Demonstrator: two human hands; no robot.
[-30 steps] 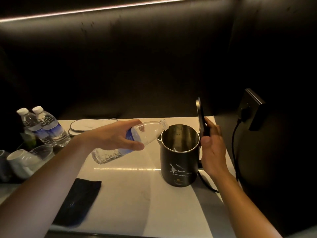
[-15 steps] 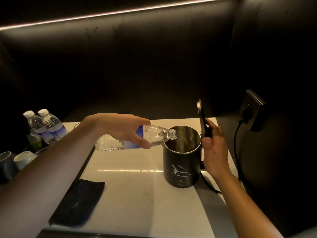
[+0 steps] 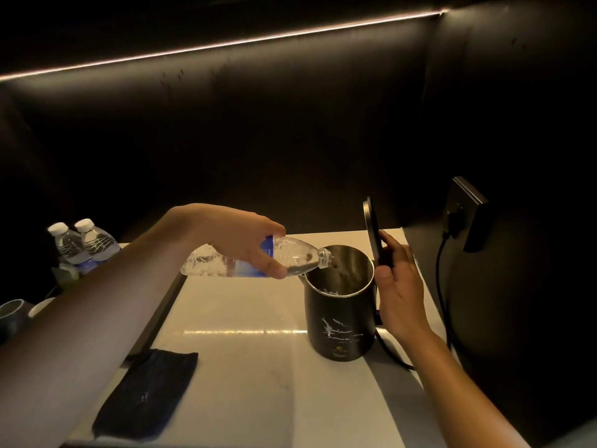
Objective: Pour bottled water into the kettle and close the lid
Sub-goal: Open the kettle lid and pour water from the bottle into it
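Left hand point(image 3: 239, 240) is wrapped around the water bottle point(image 3: 258, 260), tipped near horizontal with its uncapped mouth over the rim of the kettle point(image 3: 339, 318). Right hand point(image 3: 399, 286) pinches the lid point(image 3: 371, 234), propping it upright. Kettle sits on the pale counter point(image 3: 258, 367), cord trailing right. I note water pooled at the bottle neck and glints on the kettle floor; I judge pouring barely underway. Remaining: empty the bottle, shut the lid.

two sealed bottles point(image 3: 82, 244) far left – dark cloth point(image 3: 145, 400) near – wall socket point(image 3: 468, 215) right.
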